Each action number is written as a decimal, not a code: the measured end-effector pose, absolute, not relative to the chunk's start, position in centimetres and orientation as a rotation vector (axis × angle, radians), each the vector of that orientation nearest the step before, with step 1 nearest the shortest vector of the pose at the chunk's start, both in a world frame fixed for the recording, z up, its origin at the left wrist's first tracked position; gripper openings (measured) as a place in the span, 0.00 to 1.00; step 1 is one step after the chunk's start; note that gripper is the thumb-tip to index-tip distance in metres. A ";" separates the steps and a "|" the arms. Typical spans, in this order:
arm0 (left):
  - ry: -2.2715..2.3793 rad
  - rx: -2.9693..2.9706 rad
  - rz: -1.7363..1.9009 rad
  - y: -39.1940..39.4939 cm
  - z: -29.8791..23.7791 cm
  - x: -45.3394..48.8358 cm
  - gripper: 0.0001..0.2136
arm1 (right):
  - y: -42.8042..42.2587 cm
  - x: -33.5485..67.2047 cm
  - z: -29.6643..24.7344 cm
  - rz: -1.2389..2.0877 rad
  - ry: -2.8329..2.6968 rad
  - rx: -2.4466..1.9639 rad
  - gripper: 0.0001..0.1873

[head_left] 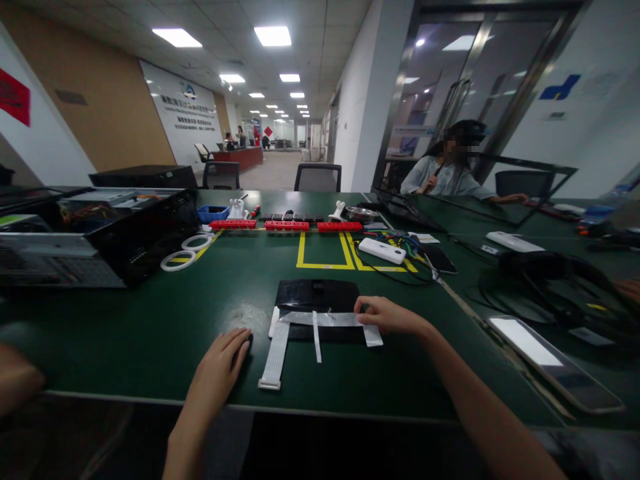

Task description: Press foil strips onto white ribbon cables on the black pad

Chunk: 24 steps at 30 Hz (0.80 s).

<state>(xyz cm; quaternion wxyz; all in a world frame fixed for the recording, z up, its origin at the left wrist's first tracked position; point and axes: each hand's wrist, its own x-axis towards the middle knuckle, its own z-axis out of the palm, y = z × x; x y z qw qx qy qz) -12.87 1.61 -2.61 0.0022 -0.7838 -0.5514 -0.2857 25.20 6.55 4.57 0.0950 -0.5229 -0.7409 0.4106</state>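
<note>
In front of me lies a glossy black panel (300,293) on the green table. A flat grey ribbon cable (320,320) runs across it, with its left part folded down toward me and ending in a connector (270,385). A narrow white strip (317,343) crosses the cable near its middle. My right hand (387,315) has its fingers curled on the cable's right end, above the short tail that hangs down there. My left hand (220,367) rests on the table left of the connector, fingers stretched out, holding nothing.
Left stands an opened computer case (150,233) beside white rings (179,260). Red power strips (286,225) line the back. A white device (383,251) and loose wires lie back right; a phone (555,363) lies nearer. A person (445,173) sits across the table.
</note>
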 end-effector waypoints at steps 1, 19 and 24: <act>-1.731 -2.458 -0.901 1.6 -3.0 -13.0 0.18 | 6.5 25.2 4.6 1.219 -2.197 -1.548 0.12; -1.754 -2.470 -0.837 1.0 -2.3 -12.4 0.16 | 5.8 26.7 7.9 1.130 -1.770 -1.290 0.20; -1.750 -2.469 -0.835 1.0 -2.4 -12.4 0.16 | 5.8 29.9 9.0 0.799 -1.322 -1.228 0.20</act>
